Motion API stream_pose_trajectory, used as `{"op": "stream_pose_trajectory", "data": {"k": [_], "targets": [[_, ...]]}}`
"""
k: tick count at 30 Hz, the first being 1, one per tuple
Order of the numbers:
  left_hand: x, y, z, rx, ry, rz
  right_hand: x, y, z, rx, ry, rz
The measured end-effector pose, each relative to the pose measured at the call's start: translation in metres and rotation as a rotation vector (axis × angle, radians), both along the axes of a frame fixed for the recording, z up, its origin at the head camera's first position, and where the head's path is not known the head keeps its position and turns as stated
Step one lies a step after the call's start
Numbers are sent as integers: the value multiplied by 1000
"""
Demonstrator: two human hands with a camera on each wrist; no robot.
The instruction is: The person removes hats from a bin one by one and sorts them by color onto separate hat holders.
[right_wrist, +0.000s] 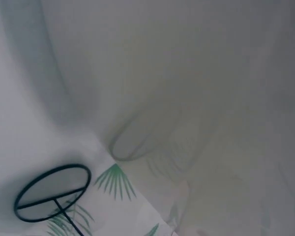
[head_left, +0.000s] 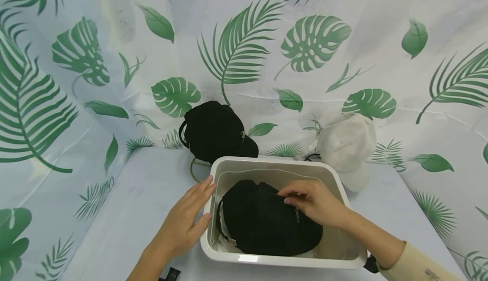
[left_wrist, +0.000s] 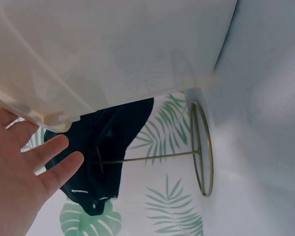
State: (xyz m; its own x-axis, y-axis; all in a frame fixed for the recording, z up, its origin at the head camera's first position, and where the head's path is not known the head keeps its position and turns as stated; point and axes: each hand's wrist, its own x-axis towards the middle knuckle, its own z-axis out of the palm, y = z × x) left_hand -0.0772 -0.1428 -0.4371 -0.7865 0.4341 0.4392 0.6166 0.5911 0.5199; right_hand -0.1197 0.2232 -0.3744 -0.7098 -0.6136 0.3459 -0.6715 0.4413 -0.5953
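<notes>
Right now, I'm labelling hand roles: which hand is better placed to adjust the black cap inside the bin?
Probably the right hand: its fingers are over that black cap, with the left hand at the bin's rim.

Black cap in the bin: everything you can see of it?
The black cap looks like soft fabric, with small light lettering toward its right and a strap at its left end. It lies crown up, brim to the right, inside the white bin. The right hand is over it; contact is unclear.
</notes>
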Motion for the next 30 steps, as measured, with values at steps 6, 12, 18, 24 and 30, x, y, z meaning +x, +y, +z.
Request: {"op": "stream_pose_trajectory", "data": {"k": [6,12,18,24,30], "targets": [[0,0,0,2,6,4,1,3,12,-7,4,-5],[0,1,1,5,7,5,3,4,21,-20,-13,2],[0,1,1,2,9,3,2,5,29,-12,39,-14],[0,1,1,-2,1,3,3,7,35,-6,52,-11],[0,1,1,-1,4,6,2,9,42,-13,64,-10]]}}
